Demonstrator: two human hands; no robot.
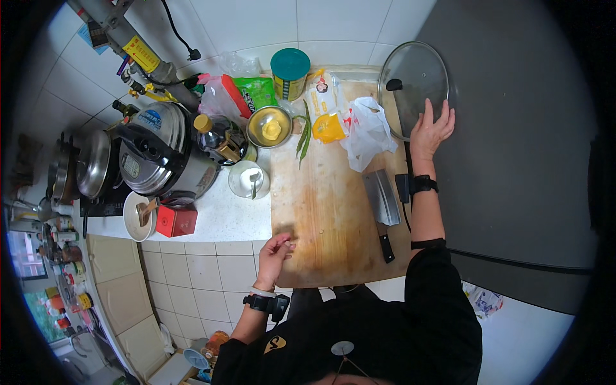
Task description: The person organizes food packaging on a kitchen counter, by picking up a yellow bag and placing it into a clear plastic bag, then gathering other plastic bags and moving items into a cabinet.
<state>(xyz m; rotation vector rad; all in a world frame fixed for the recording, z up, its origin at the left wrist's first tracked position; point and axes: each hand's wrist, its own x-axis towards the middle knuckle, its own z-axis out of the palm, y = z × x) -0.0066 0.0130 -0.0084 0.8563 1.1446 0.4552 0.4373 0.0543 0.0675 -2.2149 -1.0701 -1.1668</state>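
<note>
My right hand (433, 129) reaches forward with its fingers stretched and apart. It lies against the lower right part of a round glass lid (420, 74) with a dark knob, which leans upright by the dark grey appliance surface. Over the near left edge of the wooden cutting board (314, 212) hovers my left hand (274, 253), fingers curled in, with nothing visible in them. A cleaver (381, 199) with a black handle lies on the board's right side. Beyond it are a white plastic bag (369, 138), a yellow and white packet (327, 102) and long green peppers (304, 138).
Left of the board stand a metal bowl with something yellow (269, 126), a glass bowl with a spoon (249, 179), a dark sauce bottle (221, 138), a pressure cooker (160, 157), a red tin (176, 221) and a white mug (138, 218). A green-lidded canister (290, 72) stands behind.
</note>
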